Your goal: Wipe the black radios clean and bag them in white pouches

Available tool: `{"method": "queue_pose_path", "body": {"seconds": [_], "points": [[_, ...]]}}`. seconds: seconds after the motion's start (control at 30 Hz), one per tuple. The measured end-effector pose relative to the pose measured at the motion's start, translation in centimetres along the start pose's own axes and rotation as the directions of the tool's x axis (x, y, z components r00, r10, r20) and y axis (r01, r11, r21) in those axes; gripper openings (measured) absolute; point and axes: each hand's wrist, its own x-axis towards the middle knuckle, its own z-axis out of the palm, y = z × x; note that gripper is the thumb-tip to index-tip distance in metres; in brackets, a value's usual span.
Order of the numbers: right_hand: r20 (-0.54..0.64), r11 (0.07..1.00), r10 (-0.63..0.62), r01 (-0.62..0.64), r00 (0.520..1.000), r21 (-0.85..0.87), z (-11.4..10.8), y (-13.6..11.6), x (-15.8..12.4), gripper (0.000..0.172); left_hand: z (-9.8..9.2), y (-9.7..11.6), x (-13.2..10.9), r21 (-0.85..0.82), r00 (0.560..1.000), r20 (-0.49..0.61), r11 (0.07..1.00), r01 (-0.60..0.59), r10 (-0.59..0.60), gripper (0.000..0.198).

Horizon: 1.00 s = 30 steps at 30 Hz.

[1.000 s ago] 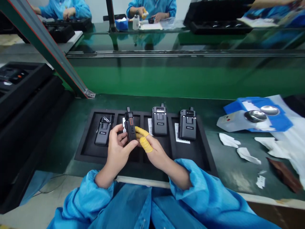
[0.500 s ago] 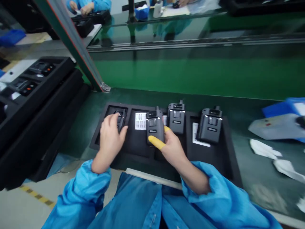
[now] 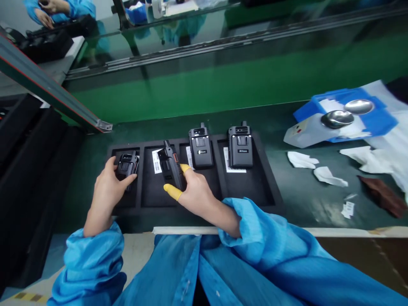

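A black foam tray (image 3: 276,199) with several compartments lies on the bench in front of me. My left hand (image 3: 106,185) has its thumb and fingers around the sides of a walkie-talkie (image 3: 126,165) in the leftmost compartment. In my right hand (image 3: 196,187), with yellow cots on thumb and forefinger, is another walkie-talkie (image 3: 173,168), tilted with its orange-buttoned side showing, over the second compartment. A third walkie-talkie (image 3: 200,146) and a fourth walkie-talkie (image 3: 240,146) rest face down at the top of the two right compartments, partly over white label sheets (image 3: 231,165).
On the right are a white bottle (image 3: 307,129) with a metal cap, a blue bin (image 3: 379,119), crumpled wipes (image 3: 330,176) and a brown cloth (image 3: 382,195). Stacked black trays (image 3: 28,178) stand left. Beyond the green partition (image 3: 204,89), a co-worker's hands (image 3: 47,10) show.
The walkie-talkie in my right hand has turned from its back to its side and moved left over the second compartment. My view has swung right; my left hand stays at the leftmost radio.
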Motion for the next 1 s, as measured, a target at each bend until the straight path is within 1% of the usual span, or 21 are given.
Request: {"method": "queue_pose_path", "body": {"seconds": [0.1,0.17,0.23,0.3,0.37,0.4,0.47,0.53,0.63,0.7,0.8,0.87,0.93,1.0], "points": [[0.013,1.000,-0.008,0.008,1.000,-0.012,-0.2,0.1,0.0,0.051,0.1,0.3,0.1,0.107,0.999,0.008,0.993,-0.050,0.050,0.087],[0.010,1.000,-0.017,0.017,1.000,0.005,-0.2,0.3,0.0,0.052,0.3,0.3,0.1,0.123,0.998,0.010,0.991,-0.060,0.059,0.092],[0.003,0.997,-0.041,0.041,0.999,0.063,-0.3,0.6,0.0,0.051,0.3,0.1,-0.1,0.055,0.999,-0.024,0.998,-0.035,0.036,0.092],[-0.015,0.984,-0.083,0.084,0.996,0.158,-0.2,1.1,-0.1,0.047,0.3,-0.1,-0.6,-0.078,0.992,-0.129,0.997,-0.021,0.011,0.094],[-0.029,0.961,-0.107,0.111,0.994,0.254,0.0,1.4,0.0,0.046,0.4,-0.3,-1.4,-0.249,0.962,-0.273,0.966,-0.062,-0.009,0.098],[-0.028,0.949,-0.110,0.113,0.994,0.294,0.1,1.6,0.0,0.045,0.5,-0.3,-1.9,-0.337,0.941,-0.339,0.936,-0.105,-0.017,0.100],[-0.021,0.926,-0.106,0.107,0.994,0.361,0.4,1.7,0.0,0.044,0.9,-0.1,-2.8,-0.467,0.901,-0.434,0.857,-0.217,-0.008,0.100],[-0.024,0.894,-0.123,0.121,0.992,0.432,0.6,1.8,0.0,0.041,1.4,0.2,-3.5,-0.513,0.864,-0.501,0.788,-0.341,0.047,0.093],[-0.055,0.827,-0.178,0.179,0.983,0.533,0.8,1.7,-0.2,0.035,2.2,0.6,-3.9,-0.485,0.800,-0.582,0.727,-0.486,0.146,0.083],[-0.079,0.795,-0.214,0.221,0.974,0.565,0.9,1.7,-0.2,0.031,2.6,0.7,-3.9,-0.479,0.779,-0.599,0.696,-0.535,0.187,0.079],[-0.124,0.761,-0.260,0.282,0.958,0.585,0.9,1.7,-0.3,0.032,3.0,0.7,-3.9,-0.508,0.779,-0.589,0.652,-0.563,0.214,0.077],[-0.134,0.744,-0.286,0.308,0.949,0.593,1.0,1.8,-0.2,0.032,3.2,0.6,-4.0,-0.516,0.782,-0.586,0.645,-0.564,0.215,0.077],[-0.135,0.740,-0.297,0.317,0.945,0.593,1.1,1.9,-0.2,0.029,3.3,0.6,-4.2,-0.516,0.791,-0.576,0.658,-0.548,0.207,0.079],[-0.129,0.748,-0.285,0.305,0.950,0.590,1.2,2.0,-0.2,0.027,3.2,0.8,-4.4,-0.546,0.816,-0.553,0.667,-0.507,0.168,0.082]]}}
